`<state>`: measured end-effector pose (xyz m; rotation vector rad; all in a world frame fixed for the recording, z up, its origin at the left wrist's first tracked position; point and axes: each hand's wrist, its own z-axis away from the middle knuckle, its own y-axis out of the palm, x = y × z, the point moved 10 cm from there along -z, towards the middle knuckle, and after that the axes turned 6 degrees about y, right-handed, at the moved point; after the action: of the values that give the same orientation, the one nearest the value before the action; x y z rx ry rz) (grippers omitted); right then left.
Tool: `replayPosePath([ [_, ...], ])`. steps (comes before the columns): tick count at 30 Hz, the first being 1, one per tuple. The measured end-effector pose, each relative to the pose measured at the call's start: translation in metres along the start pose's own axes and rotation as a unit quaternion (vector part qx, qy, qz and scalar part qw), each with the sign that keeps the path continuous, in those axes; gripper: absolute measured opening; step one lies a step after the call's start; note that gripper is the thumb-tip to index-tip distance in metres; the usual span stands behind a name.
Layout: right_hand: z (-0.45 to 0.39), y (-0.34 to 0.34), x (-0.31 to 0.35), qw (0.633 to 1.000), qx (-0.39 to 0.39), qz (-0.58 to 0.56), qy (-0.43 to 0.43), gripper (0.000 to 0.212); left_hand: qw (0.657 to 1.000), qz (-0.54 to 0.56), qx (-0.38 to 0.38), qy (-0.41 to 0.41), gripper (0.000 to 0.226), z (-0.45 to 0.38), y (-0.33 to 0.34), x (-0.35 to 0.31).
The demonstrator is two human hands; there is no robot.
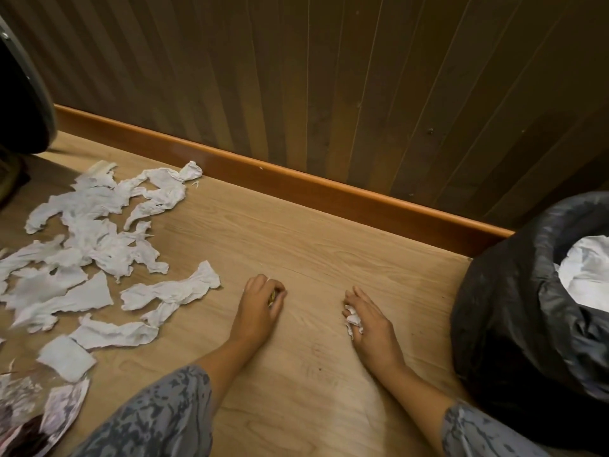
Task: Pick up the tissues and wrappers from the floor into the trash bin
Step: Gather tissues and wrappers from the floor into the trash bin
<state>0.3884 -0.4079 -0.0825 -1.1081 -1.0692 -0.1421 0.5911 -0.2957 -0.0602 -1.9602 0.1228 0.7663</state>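
Several torn white tissues (99, 245) lie scattered over the wooden floor at the left. A shiny wrapper (49, 413) lies at the bottom left corner. My left hand (260, 308) rests low on the floor, its fingers curled round a small gold-coloured scrap (272, 296). My right hand (365, 316) is near the floor and pinches a small crumpled white tissue (353, 319). The trash bin (514, 308), lined with a black bag, stands at the right with white tissue (586, 272) inside it.
A brown panelled wall with an orange skirting board (296, 183) runs across behind the floor. A dark round object (23, 103) sits at the far left. Bare wooden floor (313, 245) lies between the tissue pile and the bin.
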Motion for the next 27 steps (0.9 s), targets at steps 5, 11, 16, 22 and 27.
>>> replayPosePath([
  [5,-0.010,-0.027,0.012,0.998,-0.039,-0.027,0.041,0.031,0.997,0.036,0.063,-0.020,0.021,0.001,-0.004,-0.016],
  [11,-0.025,-0.090,0.074,0.982,-0.121,-0.131,0.067,0.019,0.971,0.177,-0.011,-0.161,0.031,-0.038,-0.041,-0.053],
  [16,-0.020,-0.166,0.144,0.944,-0.178,-0.272,0.055,0.035,0.961,0.246,-0.043,-0.118,0.017,-0.081,-0.071,-0.143],
  [22,0.012,-0.279,0.192,0.911,-0.275,-0.308,0.008,0.048,0.937,0.340,-0.060,-0.048,0.026,-0.103,-0.093,-0.257],
  [27,0.052,-0.360,0.191,0.900,-0.306,-0.306,-0.051,0.059,0.912,0.408,-0.033,0.018,0.021,-0.109,-0.083,-0.343],
])
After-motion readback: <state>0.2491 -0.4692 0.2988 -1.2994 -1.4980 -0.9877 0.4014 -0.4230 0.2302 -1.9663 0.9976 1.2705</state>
